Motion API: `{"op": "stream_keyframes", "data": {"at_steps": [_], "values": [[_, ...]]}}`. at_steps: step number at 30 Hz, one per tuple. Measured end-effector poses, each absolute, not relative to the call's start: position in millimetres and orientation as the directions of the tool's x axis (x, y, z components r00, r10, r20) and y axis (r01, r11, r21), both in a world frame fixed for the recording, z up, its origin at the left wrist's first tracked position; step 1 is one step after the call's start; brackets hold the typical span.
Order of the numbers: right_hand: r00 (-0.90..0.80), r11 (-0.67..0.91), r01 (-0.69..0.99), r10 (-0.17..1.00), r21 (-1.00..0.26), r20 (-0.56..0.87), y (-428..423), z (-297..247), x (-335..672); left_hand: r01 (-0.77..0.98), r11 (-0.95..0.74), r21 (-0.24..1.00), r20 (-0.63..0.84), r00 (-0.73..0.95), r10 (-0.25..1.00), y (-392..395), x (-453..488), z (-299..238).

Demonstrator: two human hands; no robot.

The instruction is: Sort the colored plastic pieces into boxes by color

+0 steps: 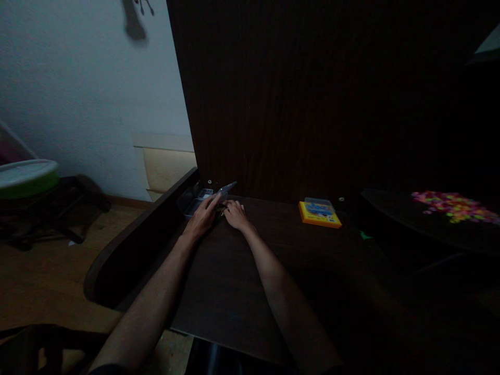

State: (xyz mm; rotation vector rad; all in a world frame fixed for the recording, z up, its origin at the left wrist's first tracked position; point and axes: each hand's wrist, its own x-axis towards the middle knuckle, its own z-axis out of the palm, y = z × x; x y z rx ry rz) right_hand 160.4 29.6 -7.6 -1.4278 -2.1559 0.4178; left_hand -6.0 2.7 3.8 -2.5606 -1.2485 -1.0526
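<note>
Both my arms reach forward over a dark wooden desk (242, 281). My left hand (203, 216) lies near the far left corner with its fingers curled around a grey pointed tool (226, 187) that sticks up to the right. Just left of it sits a small clear case (193, 200) with pale contents. My right hand (235, 213) rests beside the left one, fingers bent and closed over something small and dark that I cannot make out. The scene is dim.
A yellow and blue box (319, 213) lies on the desk to the right. A tall dark wood panel (312, 94) stands behind. Colourful small pieces (455, 205) sit on a surface at far right. On the left are a wooden floor, a white wall and a stool (27, 179).
</note>
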Motion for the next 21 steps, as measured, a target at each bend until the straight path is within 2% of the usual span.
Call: {"op": "stream_keyframes", "data": {"at_steps": [21], "values": [[-0.301, 0.382, 0.771, 0.924, -0.509, 0.236, 26.2, -5.4, 160.4, 0.724, -0.644, 0.246, 0.631, 0.384, 0.674, -2.1, -4.8, 6.8]]}}
